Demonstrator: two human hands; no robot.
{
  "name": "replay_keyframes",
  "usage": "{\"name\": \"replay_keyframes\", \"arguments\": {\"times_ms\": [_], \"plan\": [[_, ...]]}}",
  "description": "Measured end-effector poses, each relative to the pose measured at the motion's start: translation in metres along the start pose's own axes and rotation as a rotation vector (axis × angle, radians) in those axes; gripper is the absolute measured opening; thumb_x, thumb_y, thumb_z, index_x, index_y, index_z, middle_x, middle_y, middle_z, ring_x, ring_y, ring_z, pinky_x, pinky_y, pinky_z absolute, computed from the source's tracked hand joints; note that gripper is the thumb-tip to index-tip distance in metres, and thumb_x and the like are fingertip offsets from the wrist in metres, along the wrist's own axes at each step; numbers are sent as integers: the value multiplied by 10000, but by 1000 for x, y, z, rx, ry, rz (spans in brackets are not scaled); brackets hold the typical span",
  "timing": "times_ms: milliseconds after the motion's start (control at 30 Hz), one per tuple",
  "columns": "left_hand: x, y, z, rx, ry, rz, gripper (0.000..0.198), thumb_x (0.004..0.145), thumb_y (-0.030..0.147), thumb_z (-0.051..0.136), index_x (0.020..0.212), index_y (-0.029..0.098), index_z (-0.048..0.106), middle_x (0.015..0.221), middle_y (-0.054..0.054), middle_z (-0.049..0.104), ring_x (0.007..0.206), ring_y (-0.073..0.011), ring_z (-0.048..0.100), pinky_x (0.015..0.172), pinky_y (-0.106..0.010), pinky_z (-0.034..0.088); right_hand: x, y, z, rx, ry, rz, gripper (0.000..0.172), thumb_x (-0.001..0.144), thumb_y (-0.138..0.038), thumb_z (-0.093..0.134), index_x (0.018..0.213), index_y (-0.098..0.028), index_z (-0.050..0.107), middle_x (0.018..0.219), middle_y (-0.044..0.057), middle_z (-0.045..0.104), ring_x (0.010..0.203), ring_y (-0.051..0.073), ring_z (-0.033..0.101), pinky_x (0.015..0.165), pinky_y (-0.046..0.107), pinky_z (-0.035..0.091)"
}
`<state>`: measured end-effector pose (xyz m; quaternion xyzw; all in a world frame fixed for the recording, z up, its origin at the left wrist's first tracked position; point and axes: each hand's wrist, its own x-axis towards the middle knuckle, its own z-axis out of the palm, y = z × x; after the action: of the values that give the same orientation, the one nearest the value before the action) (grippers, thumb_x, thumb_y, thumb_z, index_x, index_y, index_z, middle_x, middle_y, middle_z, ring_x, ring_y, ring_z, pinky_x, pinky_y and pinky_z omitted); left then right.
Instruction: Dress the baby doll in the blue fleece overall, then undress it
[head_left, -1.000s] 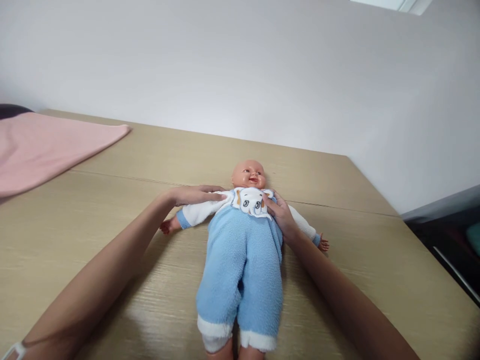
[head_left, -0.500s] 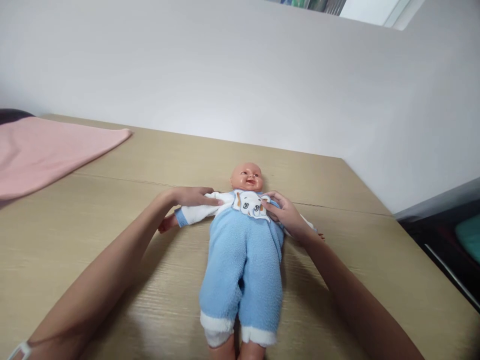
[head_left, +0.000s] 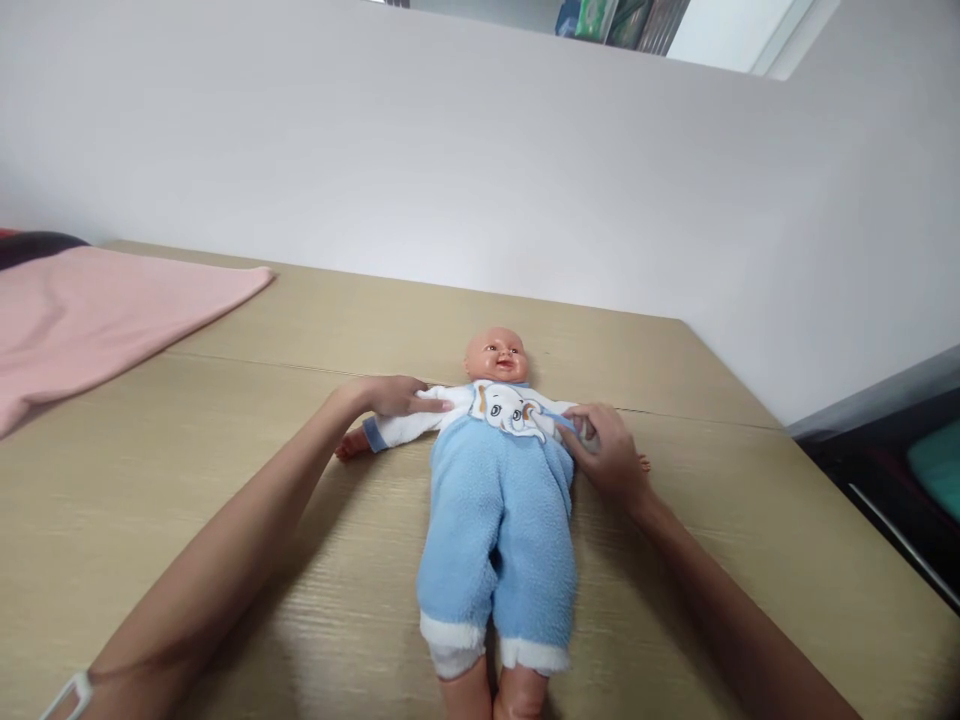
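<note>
A baby doll (head_left: 496, 357) lies on its back on the table, head away from me. It wears a fleece outfit (head_left: 499, 520) with light blue trousers, white sleeves and an elephant-face patch (head_left: 510, 408) on the chest. My left hand (head_left: 391, 396) is closed round the doll's white-sleeved arm near the shoulder, thumb along the sleeve. On the other side, my right hand (head_left: 606, 445) pinches a blue edge strip (head_left: 559, 418) of the outfit and draws it taut away from the chest. The right hand hides much of the doll's arm there.
The wooden table (head_left: 300, 320) has a seam across it and meets a white wall (head_left: 375, 150). A pink cloth (head_left: 112, 315) lies at the far left, with a dark object (head_left: 45, 245) behind it. Beyond the table's right edge is a dark item with teal (head_left: 934, 470).
My right hand has moved right from the elephant patch, pulling a blue strip outward. The left hand stays on the sleeve. The view has shifted slightly.
</note>
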<state>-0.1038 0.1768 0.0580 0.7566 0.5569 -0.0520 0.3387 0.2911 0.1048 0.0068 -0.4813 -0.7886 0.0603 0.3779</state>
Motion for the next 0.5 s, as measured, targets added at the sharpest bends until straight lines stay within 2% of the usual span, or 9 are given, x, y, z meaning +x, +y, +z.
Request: {"name": "replay_keyframes", "arguments": {"times_ms": [100, 167, 233, 300, 367, 400, 500], "plan": [[-4, 8, -1, 134, 49, -97, 1096, 841, 1017, 472, 1475, 157, 711, 1459, -262, 756, 1236, -467, 743, 982, -453, 563, -29, 14, -19, -181, -1, -134, 168, 1056, -401, 709, 1122, -247, 722, 1084, 113, 764, 1080, 353, 690, 1002, 510, 504], [-12, 16, -2, 230, 85, -181, 1024, 881, 984, 472, 1380, 130, 740, 1356, -301, 785, 1181, -496, 754, 987, -510, 556, -48, 27, -34, -259, -5, -162, 221, 1070, -386, 687, 1239, -245, 710, 1216, 141, 758, 1174, 371, 689, 1060, 545, 504], [-23, 26, 0, 332, 167, -225, 887, 960, 890, 504, 1329, 115, 731, 1306, -308, 791, 1175, -503, 751, 1013, -550, 539, -65, 42, -48, -275, -2, -140, 351, 1069, -398, 687, 1380, -237, 665, 1322, 170, 731, 1245, 388, 679, 1097, 575, 509], [-36, 39, 4, 451, 327, -200, 720, 1046, 753, 535, 1330, 111, 697, 1320, -285, 781, 1222, -481, 732, 1048, -550, 520, -76, 57, -58, -256, -15, -86, 533, 1049, -446, 711, 1520, -230, 586, 1424, 198, 699, 1325, 419, 652, 1139, 616, 499], [-44, 56, 11, 496, 521, -85, 580, 1095, 638, 560, 1330, 118, 668, 1330, -250, 770, 1262, -454, 702, 1063, -532, 510, -81, 69, -65, -211, -58, -19, 666, 1020, -491, 736, 1599, -233, 530, 1502, 210, 673, 1374, 446, 630, 1164, 648, 491], [-45, 66, 15, 480, 599, 4, 519, 1108, 599, 570, 1321, 135, 661, 1329, -226, 767, 1270, -436, 689, 1069, -521, 508, -81, 72, -66, -177, -88, 14, 677, 1009, -497, 743, 1600, -238, 538, 1514, 206, 674, 1376, 450, 632, 1165, 651, 497], [-32, 102, 30, 360, 703, 348, 350, 1124, 495, 603, 1293, 193, 653, 1371, -161, 740, 1321, -374, 638, 1128, -483, 488, -76, 72, -65, -61, -146, 100, 516, 980, -465, 754, 1442, -248, 672, 1406, 168, 747, 1286, 430, 688, 1111, 615, 545]]}}
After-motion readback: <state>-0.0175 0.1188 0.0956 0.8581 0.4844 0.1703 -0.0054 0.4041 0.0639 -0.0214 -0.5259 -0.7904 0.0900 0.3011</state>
